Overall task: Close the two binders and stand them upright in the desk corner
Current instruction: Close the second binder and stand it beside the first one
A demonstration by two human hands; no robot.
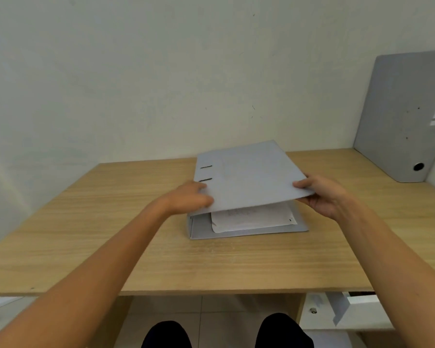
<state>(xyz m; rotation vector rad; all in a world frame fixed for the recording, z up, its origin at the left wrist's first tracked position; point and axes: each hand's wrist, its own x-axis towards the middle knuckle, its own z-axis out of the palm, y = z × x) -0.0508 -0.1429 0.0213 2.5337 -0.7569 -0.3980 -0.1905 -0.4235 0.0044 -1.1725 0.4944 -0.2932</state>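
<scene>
A grey binder [246, 179] lies in the middle of the wooden desk [110, 222], its front cover lowered but still ajar over white papers [251, 218]. My right hand [324, 194] grips the cover's near right corner, thumb on top. My left hand [188, 199] rests against the binder's left side at the spine, fingers curled against the cover's edge. A second grey binder [402, 116] stands upright and closed in the far right desk corner, against the wall.
A pale wall runs along the back of the desk. Under the desk at the right sits a white drawer unit [342, 312], slightly open. My knees show below the desk's front edge.
</scene>
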